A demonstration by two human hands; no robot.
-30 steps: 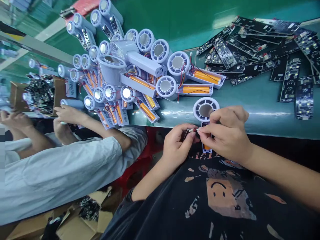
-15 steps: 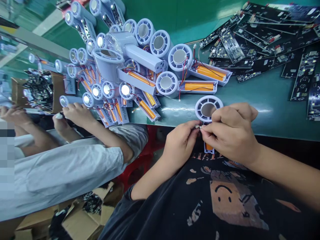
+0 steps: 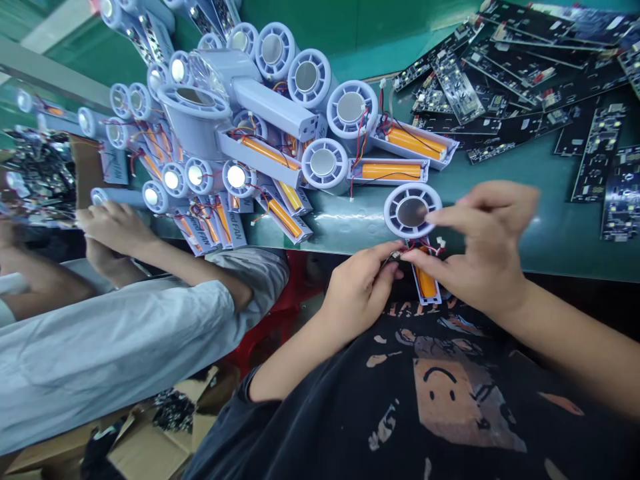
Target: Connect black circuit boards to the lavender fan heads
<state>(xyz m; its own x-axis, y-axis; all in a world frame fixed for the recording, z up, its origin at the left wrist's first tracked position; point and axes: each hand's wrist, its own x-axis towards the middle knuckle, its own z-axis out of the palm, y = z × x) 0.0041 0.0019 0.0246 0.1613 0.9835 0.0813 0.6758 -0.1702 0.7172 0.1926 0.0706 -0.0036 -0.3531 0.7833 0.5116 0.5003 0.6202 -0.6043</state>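
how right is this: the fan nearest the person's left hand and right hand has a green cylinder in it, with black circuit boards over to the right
Wrong colour: the cylinder in the fan nearest the left hand and right hand is orange, as the head view shows. Black circuit boards do lie to the right.

just beyond the grip of the left hand [image 3: 354,285], the fan [image 3: 412,235] is smooth, satiny plastic with a shiny metallic disc [image 3: 409,212]; beside the grip, the battery [image 3: 425,281] wears a slick skin. farther off, the bench [image 3: 350,227] gleams; below, the shirt [image 3: 320,420] is matt cloth.
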